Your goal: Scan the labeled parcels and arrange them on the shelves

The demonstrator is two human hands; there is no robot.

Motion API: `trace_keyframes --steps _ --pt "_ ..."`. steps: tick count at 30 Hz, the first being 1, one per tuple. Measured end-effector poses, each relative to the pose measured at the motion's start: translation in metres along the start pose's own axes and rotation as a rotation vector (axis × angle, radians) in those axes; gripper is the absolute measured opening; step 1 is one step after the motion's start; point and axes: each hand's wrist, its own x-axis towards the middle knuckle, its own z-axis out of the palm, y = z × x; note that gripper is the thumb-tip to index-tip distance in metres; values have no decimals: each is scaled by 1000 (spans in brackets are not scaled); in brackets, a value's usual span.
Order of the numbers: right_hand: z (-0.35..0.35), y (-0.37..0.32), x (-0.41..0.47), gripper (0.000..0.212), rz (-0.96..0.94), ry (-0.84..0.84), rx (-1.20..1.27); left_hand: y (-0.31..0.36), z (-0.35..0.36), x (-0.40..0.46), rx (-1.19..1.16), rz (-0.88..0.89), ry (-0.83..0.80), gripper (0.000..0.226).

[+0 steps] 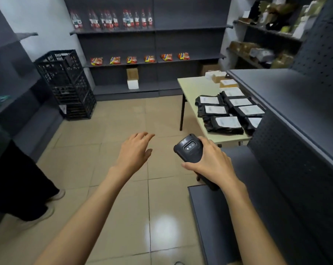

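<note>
right hand (209, 161) had its grip wrapped round the black scanner (189, 148), held over the floor beside the grey shelf unit (276, 169). left hand (135, 150) stretched forward, grip released, fingers relaxed, holding nothing. labeled parcels (228, 113), black bags with white labels, lay in rows on the pale surface (192, 87) ahead, right of both hands.

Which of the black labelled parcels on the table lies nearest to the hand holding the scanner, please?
The front parcel at the table's near edge; the others lie behind or beside it, farther from the right hand.
</note>
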Motion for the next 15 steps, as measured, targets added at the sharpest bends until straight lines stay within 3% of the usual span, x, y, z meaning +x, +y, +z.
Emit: trace_keyframes --steps 9,15 --pt "51 -11 179 79 -54 -117 40 -104 54 112 -12 -195 -95 44" --pt "85 -26 315 82 -41 -152 61 -174 95 237 -3 -162 -138 46"
